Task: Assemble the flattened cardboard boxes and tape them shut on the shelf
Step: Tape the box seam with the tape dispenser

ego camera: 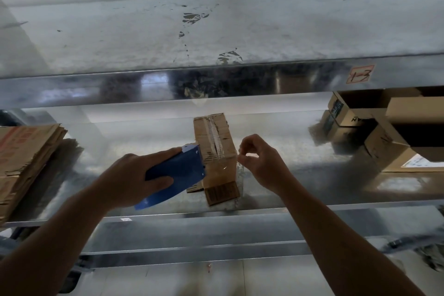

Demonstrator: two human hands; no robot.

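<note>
A small brown cardboard box (215,142) stands on the metal shelf (300,190), with clear tape running along its top seam and down its near face. My left hand (131,176) grips a blue tape dispenser (176,172) pressed against the box's left side. My right hand (260,161) is just right of the box, thumb and forefinger pinched on the loose end of the clear tape (240,168) that hangs down the box's right front corner.
A stack of flattened cardboard boxes (26,163) lies at the shelf's left end. Several assembled boxes (389,132) are piled at the right. An upper shelf (216,31) overhangs, its front edge bearing a label (360,74). The floor shows below.
</note>
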